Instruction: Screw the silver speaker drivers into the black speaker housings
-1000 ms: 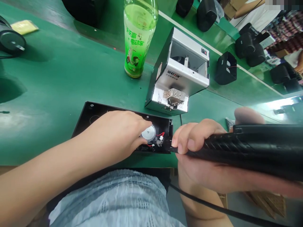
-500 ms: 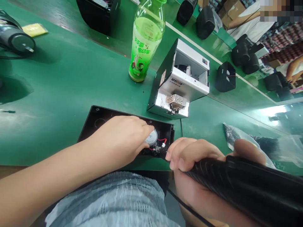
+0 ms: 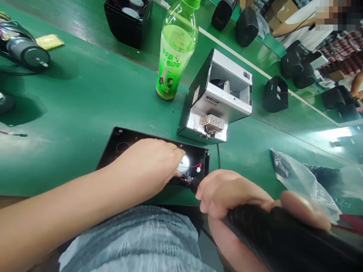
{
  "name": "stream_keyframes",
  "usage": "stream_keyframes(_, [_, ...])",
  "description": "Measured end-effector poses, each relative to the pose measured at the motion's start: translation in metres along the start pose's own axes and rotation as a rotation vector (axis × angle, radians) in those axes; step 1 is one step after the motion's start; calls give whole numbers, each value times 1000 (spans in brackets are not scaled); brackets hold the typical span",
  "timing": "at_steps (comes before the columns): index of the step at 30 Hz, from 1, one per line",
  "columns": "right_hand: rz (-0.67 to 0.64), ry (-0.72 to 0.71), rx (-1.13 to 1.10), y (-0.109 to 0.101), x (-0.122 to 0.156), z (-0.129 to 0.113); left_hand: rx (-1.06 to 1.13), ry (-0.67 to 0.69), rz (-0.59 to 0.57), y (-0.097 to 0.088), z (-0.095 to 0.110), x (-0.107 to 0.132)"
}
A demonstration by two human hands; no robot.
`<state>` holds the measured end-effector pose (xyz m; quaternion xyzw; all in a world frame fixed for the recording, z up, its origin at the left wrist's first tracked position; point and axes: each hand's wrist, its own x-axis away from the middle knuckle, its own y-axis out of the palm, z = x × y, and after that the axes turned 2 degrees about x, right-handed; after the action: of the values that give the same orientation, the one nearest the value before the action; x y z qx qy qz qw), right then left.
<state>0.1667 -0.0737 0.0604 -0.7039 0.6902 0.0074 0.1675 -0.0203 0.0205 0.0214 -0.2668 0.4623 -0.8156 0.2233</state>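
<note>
A shallow black plastic housing (image 3: 113, 145) lies on the green table in front of me. My left hand (image 3: 154, 160) reaches into it, fingers closed around the edge of a small round speaker (image 3: 185, 163). Red wire runs from the speaker to a white connector (image 3: 198, 170). My right hand (image 3: 235, 192) is wrapped around a black electric screwdriver (image 3: 286, 234), its front end pointing into the housing just below the speaker. The tool's tip is too blurred to make out, and the fingertips of my left hand are partly hidden.
Behind the housing stand a silver WEIXIN machine (image 3: 214, 98) and a green-labelled bottle (image 3: 176, 56). Black speaker boxes (image 3: 129, 22) sit farther back. A clear plastic bag (image 3: 300, 181) lies at right, a black motor-like cylinder (image 3: 30, 53) at left. Other people are across the table.
The speaker now looks brightly lit. The screwdriver and my right hand have shifted slightly down and the tool is blurred. My left hand keeps its place on the speaker; the view has moved a little.
</note>
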Motion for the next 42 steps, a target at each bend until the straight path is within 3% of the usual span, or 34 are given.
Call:
stream_keyframes(4, [63, -228, -27, 12, 9, 11, -2, 8, 17, 1, 2, 0])
stream_keyframes(7, [119, -297, -50, 19, 16, 18, 3, 5, 29, 3, 2, 2])
stream_keyframes(10, [156, -239, -65, 20, 17, 16, 0, 7, 28, 5, 2, 4])
stream_keyframes(15, [70, -104, -55, 18, 9, 11, -29, 30, 47, 2, 3, 3])
stream_keyframes(20, [349, -365, -237, 32, 3, 19, -145, 104, -9, -8, 6, -4])
stream_keyframes(21, [359, -353, -246, 33, 3, 19, -154, 110, -33, -9, 6, -5])
stream_keyframes(25, [153, -98, -113, 21, 0, 7, -134, 148, -13, -7, -2, -6])
stream_keyframes(28, [116, -133, -29, 5, -2, -6, -103, 149, 28, -6, -7, -6])
stream_keyframes(32, [-77, -2, 94, -9, -1, -13, -83, 120, 4, -8, -7, -7])
stream_keyframes(42, [74, -6, 35, 12, -15, 9, -142, 130, 6, 0, -5, -4])
